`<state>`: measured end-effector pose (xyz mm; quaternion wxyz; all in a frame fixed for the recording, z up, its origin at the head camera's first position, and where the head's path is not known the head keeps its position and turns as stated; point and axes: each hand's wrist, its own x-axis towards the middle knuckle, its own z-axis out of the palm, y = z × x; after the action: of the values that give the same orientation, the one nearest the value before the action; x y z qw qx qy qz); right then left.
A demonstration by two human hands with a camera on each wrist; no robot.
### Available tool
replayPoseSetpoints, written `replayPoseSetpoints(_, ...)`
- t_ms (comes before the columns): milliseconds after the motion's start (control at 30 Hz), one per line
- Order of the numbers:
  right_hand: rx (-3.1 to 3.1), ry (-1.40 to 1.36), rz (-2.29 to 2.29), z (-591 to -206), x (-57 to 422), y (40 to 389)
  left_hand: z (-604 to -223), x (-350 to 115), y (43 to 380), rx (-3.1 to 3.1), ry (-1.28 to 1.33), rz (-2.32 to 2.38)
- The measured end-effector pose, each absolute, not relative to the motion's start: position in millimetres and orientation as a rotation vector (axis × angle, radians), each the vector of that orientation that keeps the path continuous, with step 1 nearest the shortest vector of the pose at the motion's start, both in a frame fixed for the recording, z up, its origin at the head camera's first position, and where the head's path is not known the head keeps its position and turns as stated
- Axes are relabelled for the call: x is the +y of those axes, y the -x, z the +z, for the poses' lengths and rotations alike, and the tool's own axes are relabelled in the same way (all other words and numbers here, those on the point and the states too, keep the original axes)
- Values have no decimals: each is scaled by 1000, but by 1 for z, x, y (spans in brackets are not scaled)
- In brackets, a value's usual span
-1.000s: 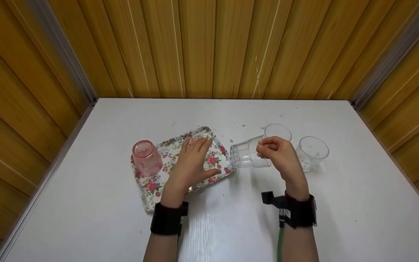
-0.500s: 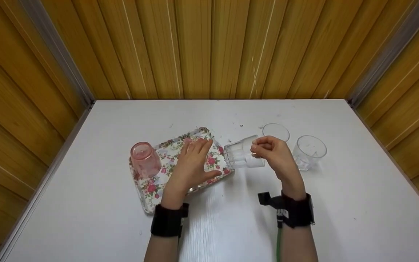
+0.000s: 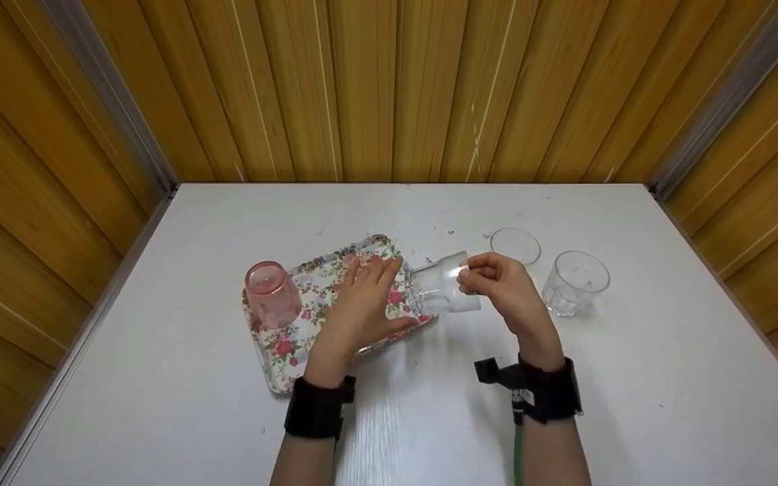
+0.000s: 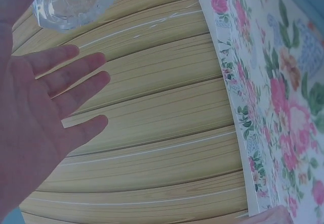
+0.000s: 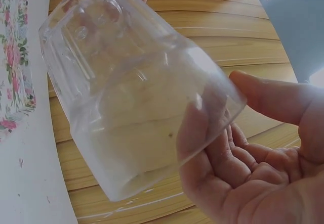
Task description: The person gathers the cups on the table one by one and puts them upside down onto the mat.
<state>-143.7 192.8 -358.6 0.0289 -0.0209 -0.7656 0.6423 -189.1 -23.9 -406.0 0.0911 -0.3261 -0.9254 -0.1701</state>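
In the head view, my right hand (image 3: 517, 300) pinches a clear faceted tumbler (image 3: 439, 287) by its rim and holds it tipped on its side, base to the left. The right wrist view shows the thumb outside the rim and fingers (image 5: 195, 133) inside the mouth. My left hand (image 3: 355, 314), fingers spread, hovers over the flowered tray (image 3: 283, 364), close to the tumbler's base (image 4: 76, 4). A pink tumbler (image 3: 273, 297) stands upside down at the tray's left end.
Another clear tumbler (image 3: 575, 283) stands mouth up on the white table (image 3: 659, 351) at right. Behind my right hand shows the round rim of a further clear tumbler (image 3: 516, 231). Yellow wood-look panels (image 3: 389, 94) rise along the back and sides.
My right hand has carried the clear tumbler left, bringing its base over the tray's right edge and near my left hand. The left hand has shifted slightly right, still spread.
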Motion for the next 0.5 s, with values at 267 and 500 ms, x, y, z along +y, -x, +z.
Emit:
replayPoseSetpoints(267, -2355, 42, 1980, -360, 189, 143, -408, -22, 188, -2739, 980, -538)
replayPoseSetpoints(500, -2324, 33, 2014, -360, 188, 143, -407, -22, 187, -2732, 989, -550)
